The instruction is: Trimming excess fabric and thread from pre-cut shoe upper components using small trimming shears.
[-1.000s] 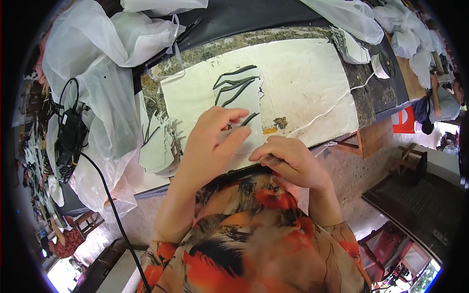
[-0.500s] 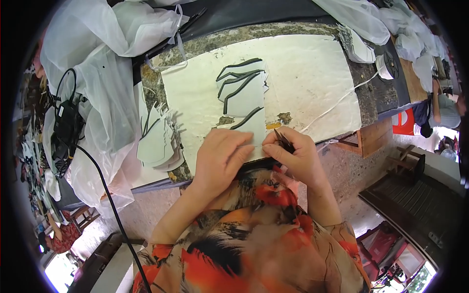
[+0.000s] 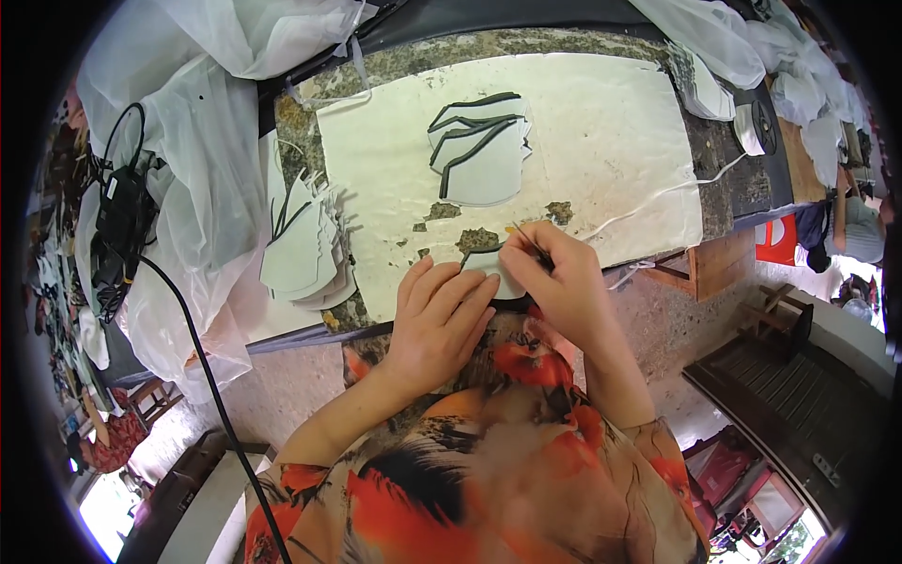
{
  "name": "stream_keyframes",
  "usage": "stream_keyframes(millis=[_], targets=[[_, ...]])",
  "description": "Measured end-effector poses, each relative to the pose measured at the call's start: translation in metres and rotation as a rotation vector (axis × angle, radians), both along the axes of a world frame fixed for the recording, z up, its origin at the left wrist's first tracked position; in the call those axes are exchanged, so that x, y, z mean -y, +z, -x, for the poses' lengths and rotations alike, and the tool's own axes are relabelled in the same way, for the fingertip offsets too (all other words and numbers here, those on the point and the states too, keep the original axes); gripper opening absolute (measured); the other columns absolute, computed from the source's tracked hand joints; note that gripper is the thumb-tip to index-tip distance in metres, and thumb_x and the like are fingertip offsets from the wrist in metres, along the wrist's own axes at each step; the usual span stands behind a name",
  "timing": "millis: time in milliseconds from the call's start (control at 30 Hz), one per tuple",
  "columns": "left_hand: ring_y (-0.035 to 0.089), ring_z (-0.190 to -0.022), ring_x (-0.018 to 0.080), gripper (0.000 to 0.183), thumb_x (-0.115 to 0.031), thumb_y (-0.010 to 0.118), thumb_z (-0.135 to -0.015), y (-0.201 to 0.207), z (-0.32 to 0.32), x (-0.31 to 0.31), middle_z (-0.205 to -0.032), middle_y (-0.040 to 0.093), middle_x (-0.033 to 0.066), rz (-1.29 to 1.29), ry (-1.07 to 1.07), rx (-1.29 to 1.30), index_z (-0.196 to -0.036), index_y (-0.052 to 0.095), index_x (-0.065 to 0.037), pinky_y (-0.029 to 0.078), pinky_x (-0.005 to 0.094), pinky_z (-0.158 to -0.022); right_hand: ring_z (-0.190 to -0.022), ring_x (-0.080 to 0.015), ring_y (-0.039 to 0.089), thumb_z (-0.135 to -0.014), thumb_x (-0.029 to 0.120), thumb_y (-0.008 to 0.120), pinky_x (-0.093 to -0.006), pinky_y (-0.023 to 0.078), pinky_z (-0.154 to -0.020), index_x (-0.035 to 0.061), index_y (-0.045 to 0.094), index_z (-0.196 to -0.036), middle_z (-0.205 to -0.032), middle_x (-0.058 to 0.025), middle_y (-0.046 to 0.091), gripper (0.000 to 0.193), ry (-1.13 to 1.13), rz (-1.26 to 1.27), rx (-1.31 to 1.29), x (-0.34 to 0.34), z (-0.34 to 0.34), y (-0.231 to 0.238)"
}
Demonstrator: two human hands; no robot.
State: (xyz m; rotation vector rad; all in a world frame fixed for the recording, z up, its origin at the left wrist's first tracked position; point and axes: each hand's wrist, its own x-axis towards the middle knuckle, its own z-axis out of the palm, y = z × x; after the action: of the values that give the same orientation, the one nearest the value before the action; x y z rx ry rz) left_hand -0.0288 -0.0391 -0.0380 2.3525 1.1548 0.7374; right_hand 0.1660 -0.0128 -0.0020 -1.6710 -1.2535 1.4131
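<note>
A light grey cut piece with a dark edge strip [image 3: 510, 282] lies at the near edge of the white board [image 3: 620, 150]. My left hand [image 3: 434, 324] rests over its left side, fingers stretched out and slightly apart. At the piece's right edge is my right hand [image 3: 561, 275], closed around a small dark pointed tool [image 3: 542, 254]; its exact kind is mostly hidden. Farther up the board, several similar dark-edged pieces [image 3: 489, 174] overlap in a fanned stack.
More grey pieces [image 3: 305, 254] are piled left of the board. A white tape roll [image 3: 749, 130] sits at the far right, its tape [image 3: 648, 214] trailing toward my right hand. Plastic bags [image 3: 207, 179] and a black power adapter [image 3: 127, 211] with a cable occupy the left.
The near piece has come away from the fanned stack, toward me. My left hand has gone from bent fingers to lying over it; my right hand has shifted slightly upward.
</note>
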Motion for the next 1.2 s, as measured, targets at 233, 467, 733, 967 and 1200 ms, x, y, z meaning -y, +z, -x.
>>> stream_keyframes(millis=[233,467,733,967,1200], targets=[[0.055,-0.117,0.0295,0.042,-0.013,0.079,-0.081,0.001,0.0,0.0,-0.12,0.064,0.0058,-0.011,0.001,-0.021,-0.122,0.071,-0.008,0.039,0.0513,-0.108,-0.073,-0.0343,0.068,-0.094,0.018,0.068,-0.0385,0.053,-0.066,0.0011,0.065,-0.099,-0.084,-0.0183,0.069,0.018,0.017,-0.122,0.244,0.002,0.009,-0.01],[0.055,-0.115,0.0293,0.041,-0.012,0.079,-0.08,0.001,0.0,-0.001,-0.119,0.064,0.0059,-0.02,0.003,-0.02,-0.12,0.072,-0.008,0.039,0.0511,-0.107,-0.072,-0.035,0.069,-0.093,0.015,0.069,-0.04,0.053,-0.064,0.0019,0.063,-0.096,-0.083,-0.0182,0.069,0.014,-0.003,-0.205,0.284,0.003,0.008,-0.013],[0.055,-0.116,0.0301,0.039,-0.01,0.078,-0.08,0.002,-0.001,-0.001,-0.119,0.064,0.0065,-0.017,0.005,-0.019,-0.118,0.072,-0.008,0.04,0.0517,-0.107,-0.072,-0.0364,0.069,-0.091,0.013,0.07,-0.0404,0.053,-0.063,0.0019,0.062,-0.095,-0.08,-0.0186,0.068,0.014,-0.032,-0.262,0.29,0.006,0.013,-0.015],[0.053,-0.119,0.0334,0.038,-0.009,0.078,-0.079,0.001,0.0,-0.001,-0.128,0.061,0.0102,-0.028,0.024,-0.029,-0.117,0.073,-0.01,0.04,0.0521,-0.106,-0.069,-0.0355,0.067,-0.091,0.014,0.07,-0.0396,0.053,-0.063,0.0012,0.063,-0.095,-0.08,-0.0182,0.068,0.016,-0.031,-0.244,0.294,0.006,0.012,-0.014],[0.052,-0.122,0.0312,0.037,-0.011,0.075,-0.083,0.001,0.001,-0.002,-0.13,0.061,0.0097,-0.01,0.013,-0.041,-0.12,0.071,-0.01,0.038,0.05,-0.108,-0.068,-0.0335,0.068,-0.091,0.015,0.07,-0.0382,0.053,-0.064,0.0009,0.065,-0.094,-0.079,-0.018,0.069,0.015,-0.058,-0.131,0.23,0.004,0.012,-0.009]])
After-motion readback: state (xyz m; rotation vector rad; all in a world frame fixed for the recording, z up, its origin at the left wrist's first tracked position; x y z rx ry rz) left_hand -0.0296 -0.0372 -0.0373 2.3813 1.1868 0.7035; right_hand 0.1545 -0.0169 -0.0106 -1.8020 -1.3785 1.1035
